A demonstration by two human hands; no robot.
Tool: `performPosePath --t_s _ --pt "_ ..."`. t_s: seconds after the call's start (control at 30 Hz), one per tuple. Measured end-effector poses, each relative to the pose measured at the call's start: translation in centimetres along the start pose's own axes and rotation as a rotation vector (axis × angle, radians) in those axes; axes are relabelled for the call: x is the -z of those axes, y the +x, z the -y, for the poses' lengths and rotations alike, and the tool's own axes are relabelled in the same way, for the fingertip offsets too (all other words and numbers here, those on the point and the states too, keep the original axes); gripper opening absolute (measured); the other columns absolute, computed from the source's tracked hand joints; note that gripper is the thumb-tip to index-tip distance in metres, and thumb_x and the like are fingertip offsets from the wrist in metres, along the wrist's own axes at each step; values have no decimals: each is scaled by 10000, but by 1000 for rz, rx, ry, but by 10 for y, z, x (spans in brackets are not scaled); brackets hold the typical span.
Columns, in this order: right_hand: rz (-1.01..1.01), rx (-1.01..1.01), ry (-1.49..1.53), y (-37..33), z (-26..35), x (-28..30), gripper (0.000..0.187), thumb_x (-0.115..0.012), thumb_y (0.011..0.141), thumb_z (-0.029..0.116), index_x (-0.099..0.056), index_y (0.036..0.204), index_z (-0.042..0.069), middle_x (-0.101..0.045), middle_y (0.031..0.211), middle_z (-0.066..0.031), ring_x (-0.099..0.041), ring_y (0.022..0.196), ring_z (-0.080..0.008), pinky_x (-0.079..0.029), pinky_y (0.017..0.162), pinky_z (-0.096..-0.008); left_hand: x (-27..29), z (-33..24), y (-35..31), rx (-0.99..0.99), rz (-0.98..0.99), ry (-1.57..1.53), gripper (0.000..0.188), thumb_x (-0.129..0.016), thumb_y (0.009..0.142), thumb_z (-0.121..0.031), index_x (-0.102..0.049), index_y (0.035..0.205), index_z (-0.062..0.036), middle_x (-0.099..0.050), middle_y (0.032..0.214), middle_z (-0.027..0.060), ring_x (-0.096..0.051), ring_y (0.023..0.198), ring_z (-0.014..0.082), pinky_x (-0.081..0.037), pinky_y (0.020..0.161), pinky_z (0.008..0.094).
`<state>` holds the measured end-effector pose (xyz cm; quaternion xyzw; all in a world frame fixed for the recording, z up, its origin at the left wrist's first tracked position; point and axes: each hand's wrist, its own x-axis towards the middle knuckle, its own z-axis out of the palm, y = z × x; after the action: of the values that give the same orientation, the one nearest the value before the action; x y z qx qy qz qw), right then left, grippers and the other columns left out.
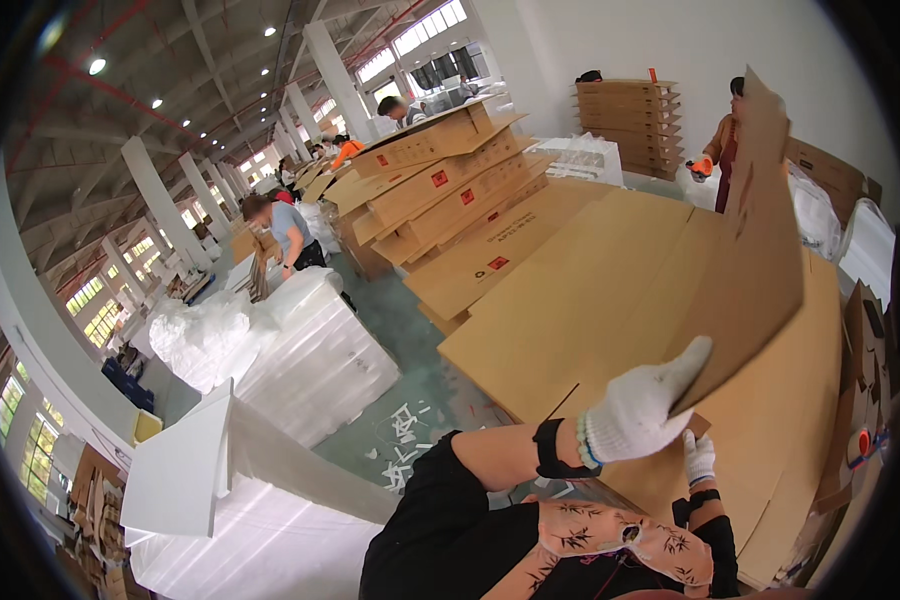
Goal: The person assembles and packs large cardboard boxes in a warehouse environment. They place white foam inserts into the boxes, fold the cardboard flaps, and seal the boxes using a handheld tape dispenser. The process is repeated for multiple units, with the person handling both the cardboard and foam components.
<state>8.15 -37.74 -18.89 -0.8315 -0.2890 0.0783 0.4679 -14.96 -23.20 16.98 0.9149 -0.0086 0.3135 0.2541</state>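
My left hand (645,400), in a white knit glove with a black band on the wrist, grips the lower edge of a brown cardboard sheet (745,270). The thumb lies along the near face of the sheet, which stands steeply tilted above the stack. Lower and closer to my body is my right hand (700,460), also gloved in white. Its fingers are closed on a small cardboard edge (698,426) by the sheet's near end; part of that grip is hidden. Beneath both hands lies a broad flat stack of cardboard (590,290).
Piled flattened cartons (450,190) rise beyond the stack. To the left stand plastic-wrapped white blocks (310,350) and white foam boards (180,470). A person in a grey shirt (290,235) works behind them. Another person (725,150) holds an orange tape dispenser (703,167) at right.
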Motion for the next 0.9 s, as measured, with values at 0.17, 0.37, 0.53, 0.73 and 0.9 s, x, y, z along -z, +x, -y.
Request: performPosePath --t_s 0.17,0.37,0.53,0.73,0.9 --pt "20 0 -5 2 -19 -3 425 -604 986 372 -680 1107 -28 -714 1079 -251 -679 1014 -405 -528 849 -454 -56 -23 -1 -207 146 73 813 -697 822 -335 -365 1523 -89 -553 1434 205 -692 720 389 -565 624 453" --pt "0 -109 -37 -12 -40 20 445 -606 978 385 -672 1122 -31 -706 1094 -256 -670 1029 -408 -522 861 -461 -140 -28 4 -460 736 69 894 -725 779 -397 -368 1542 -99 -310 1611 232 -697 779 359 -571 660 439" --pt "-49 -181 -67 -27 -58 52 462 -608 972 395 -665 1135 -33 -700 1106 -260 -664 1042 -411 -517 872 -467 -195 58 7 -545 866 -72 719 -713 762 -465 -549 1358 -97 -508 1466 183 -679 1025 379 -558 871 475" --pt "-88 -273 -93 -43 -83 78 483 -610 964 407 -657 1151 -36 -692 1121 -266 -656 1057 -415 -511 884 -474 -139 167 45 259 568 424 855 -670 777 -639 -527 1294 26 -615 1249 211 -608 1147 371 -477 987 468" --pt "-146 -368 -136 -58 -111 111 501 -612 958 417 -650 1164 -38 -686 1133 -270 -649 1070 -418 -507 895 -479 -130 195 63 861 920 -200 946 -574 874 -732 -566 1326 98 -659 1264 261 -674 1134 355 -542 927 450"
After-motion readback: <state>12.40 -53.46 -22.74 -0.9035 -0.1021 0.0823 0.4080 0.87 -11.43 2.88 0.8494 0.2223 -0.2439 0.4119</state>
